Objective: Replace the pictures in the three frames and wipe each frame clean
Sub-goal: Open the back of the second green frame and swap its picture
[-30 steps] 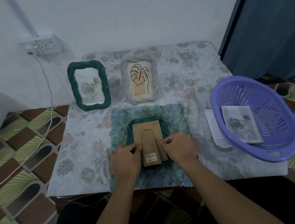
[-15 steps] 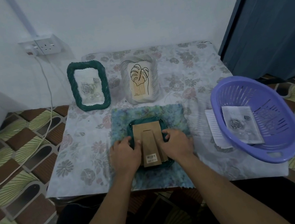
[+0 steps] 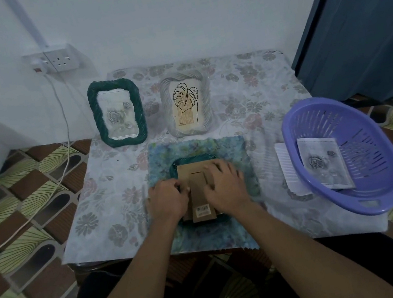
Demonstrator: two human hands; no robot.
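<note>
A dark green frame [image 3: 193, 161] lies face down on a blue-green cloth [image 3: 229, 148], its brown cardboard back [image 3: 195, 178] and stand facing up. My left hand [image 3: 166, 201] presses on the back's left edge, fingers curled at it. Across the back's right half lies my right hand [image 3: 222, 183], its fingers spread near the top right corner. A green rope frame [image 3: 117, 111] with a rose picture and a clear twisted frame [image 3: 187, 103] with a leaf drawing stand at the back of the table.
A purple basket [image 3: 344, 157] at the right holds a rose picture [image 3: 322, 162]; a lined sheet [image 3: 289, 169] lies beside it. The floral tablecloth [image 3: 108, 190] covers a small table. A wall socket [image 3: 53, 59] with a cable hangs at the left; a dark door [image 3: 363, 14] stands at the right.
Both hands have slid up along the sides of the cardboard back, from its lower part to its middle. My right hand now reaches toward the top right corner.
</note>
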